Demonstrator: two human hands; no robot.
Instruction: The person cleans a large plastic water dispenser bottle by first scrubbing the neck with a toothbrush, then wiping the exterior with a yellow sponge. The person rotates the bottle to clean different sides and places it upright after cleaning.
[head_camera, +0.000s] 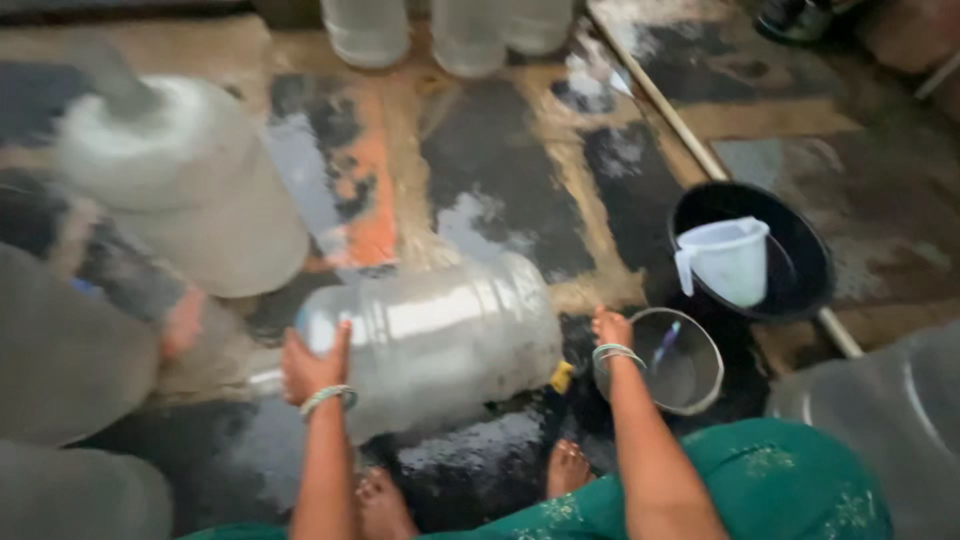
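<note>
The person squats on a wet, patchy floor (500, 190) with a large clear water jug (440, 335) lying on its side in front of the bare feet. The left hand (313, 365) is pressed against the jug's shoulder end, fingers spread flat over the curved plastic and the thumb raised; it steadies the jug and does not close around it. The right hand (611, 328) is at the rim of a small round steel pot (668, 362), just beside the jug's base. Motion blur hides whether those fingers grip the rim or only rest on it. A blue-handled tool stands inside the pot.

A black basin (795, 235) sits beyond the pot and holds a translucent plastic measuring jug (728, 258). A long pale stick (690, 135) runs diagonally across the floor and passes under the basin.

Status, as judged from the view: the floor around the jug is wet and soapy, which suggests washing is under way. More large jugs stand at the left (190, 190) and at the top edge (440, 30); their state cannot be determined.
</note>
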